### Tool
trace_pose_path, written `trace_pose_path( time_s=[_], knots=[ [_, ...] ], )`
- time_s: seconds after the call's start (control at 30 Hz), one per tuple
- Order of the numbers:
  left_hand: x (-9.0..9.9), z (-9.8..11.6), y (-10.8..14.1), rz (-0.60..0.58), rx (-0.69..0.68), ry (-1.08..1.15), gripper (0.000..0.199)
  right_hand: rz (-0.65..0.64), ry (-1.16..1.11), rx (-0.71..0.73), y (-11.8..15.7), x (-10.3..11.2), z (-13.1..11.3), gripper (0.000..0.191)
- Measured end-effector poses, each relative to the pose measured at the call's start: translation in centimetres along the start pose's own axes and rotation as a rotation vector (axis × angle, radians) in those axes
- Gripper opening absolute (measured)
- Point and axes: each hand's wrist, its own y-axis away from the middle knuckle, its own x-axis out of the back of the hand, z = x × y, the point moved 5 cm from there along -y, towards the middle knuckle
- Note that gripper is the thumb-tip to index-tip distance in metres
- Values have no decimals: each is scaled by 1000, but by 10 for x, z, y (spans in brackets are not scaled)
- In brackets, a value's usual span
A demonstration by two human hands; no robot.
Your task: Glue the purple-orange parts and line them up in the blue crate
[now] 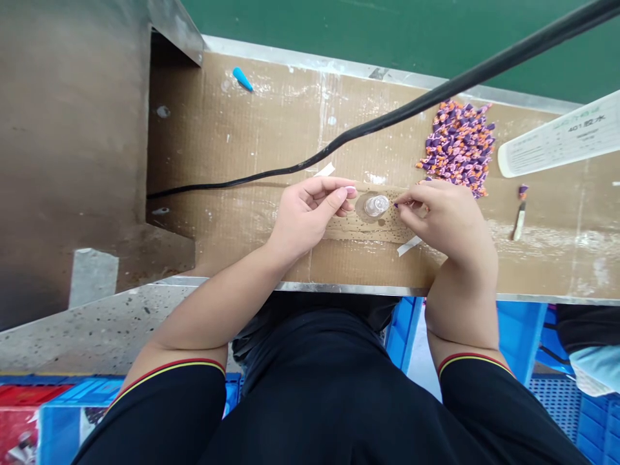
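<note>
A small clear container stands on the cardboard between my hands, with wet-looking marks around it. Left of it, my left hand is closed, thumb against fingers, pinching a small pale pink piece. On the container's other side my right hand pinches a tiny purple piece between thumb and finger; the rest of that piece is hidden. A heap of small purple, orange and pink pieces lies beyond my right hand.
A black cable crosses above the cardboard-covered table. At the right are a white bottle and a small tool. A blue cone-shaped piece lies at the back left, near a metal housing. Blue crates stand below the edge.
</note>
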Motion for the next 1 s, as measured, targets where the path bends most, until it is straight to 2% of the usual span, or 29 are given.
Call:
trace_pose_path(
  time_s=[0.13, 0.27, 0.33, 0.43, 0.57, 0.63, 0.8, 1.0],
  knots=[
    [0, 1, 0, -8, 1, 10, 28, 78, -75, -32, 1, 15, -4, 14],
    [-1, -4, 0, -18, 69, 66, 34, 298, -190, -51, 7, 26, -19, 18],
    [-3, -7, 0, -27, 122, 148, 37, 411, -286, -14, 10, 23, -31, 16],
    [-8, -6, 3, -33, 192, 243, 41, 499, -389, 66, 12, 11, -50, 12],
    [-15, 0, 9, -20, 239, 285, 45, 659, -367, 239, 13, -1, -71, 4],
    [-18, 2, 11, -11, 231, 294, 46, 731, -332, 296, 14, -4, -76, 9],
    [-18, 2, 12, 13, 166, 289, 45, 764, -257, 324, 14, -7, -81, 13],
    [-18, 1, 12, -14, 106, 306, 34, 765, -242, 317, 13, -9, -83, 9]
  ],
)
